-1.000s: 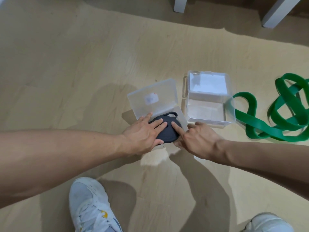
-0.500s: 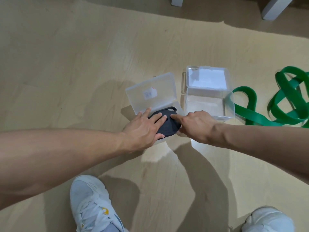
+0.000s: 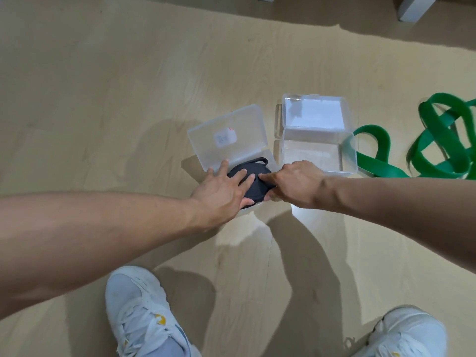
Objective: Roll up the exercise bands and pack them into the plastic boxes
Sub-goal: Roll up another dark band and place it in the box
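A rolled black exercise band sits in the left clear plastic box, whose lid stands open behind it. My left hand lies on the roll with straight spread fingers, pressing it down. My right hand comes in from the right; its index finger presses the top of the roll and the other fingers are curled. A loose end of the black band sticks out at the back. A second clear box stands open and empty to the right. A green band lies unrolled on the floor beyond it.
The light wooden floor spreads all round. My two white shoes are at the bottom of the view. White furniture legs stand at the far top right.
My right hand has slid left and up over the roll, its finger now on top of the band. The left hand stays pressed on it.
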